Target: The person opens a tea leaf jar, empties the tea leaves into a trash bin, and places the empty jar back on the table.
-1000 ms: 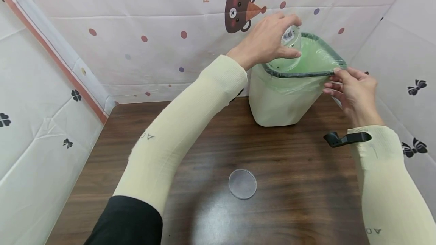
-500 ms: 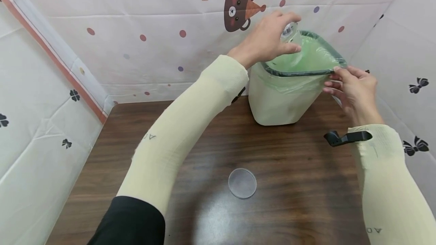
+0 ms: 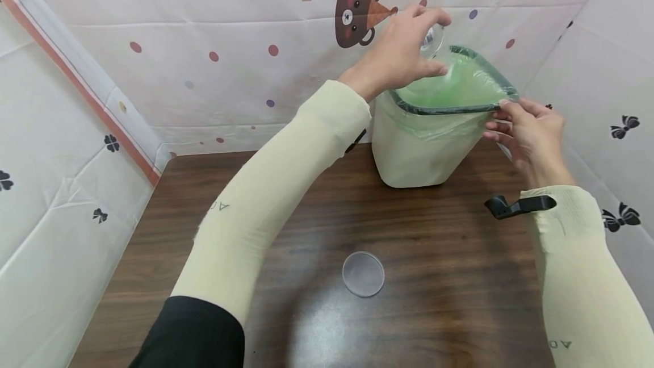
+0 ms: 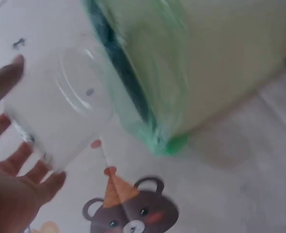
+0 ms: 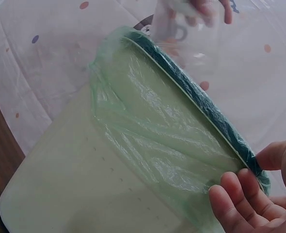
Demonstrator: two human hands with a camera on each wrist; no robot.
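My left hand [image 3: 401,53] grips a clear plastic jar [image 3: 433,41] between thumb and fingers, just above the trash can. The jar is tipped over, its labelled base up and its mouth towards the can; I make out nothing inside it in the left wrist view. Below it stands the cream trash can [image 3: 414,158], lined with a thin green garbage bag [image 3: 475,81] folded over its dark green rim. At the rim's right corner, my right hand [image 3: 536,135] pinches the rim and bag between thumb and fingers.
A round clear lid [image 3: 363,274] lies flat on the dark wooden table [image 3: 434,254], in front of the can. Patterned cloth walls [image 3: 204,84] close off the back and both sides, and the can stands close to the back one.
My left hand has lifted a little with the jar, and the jar has tilted further. The right hand stays at the rim. The lid and the can have not moved noticeably.
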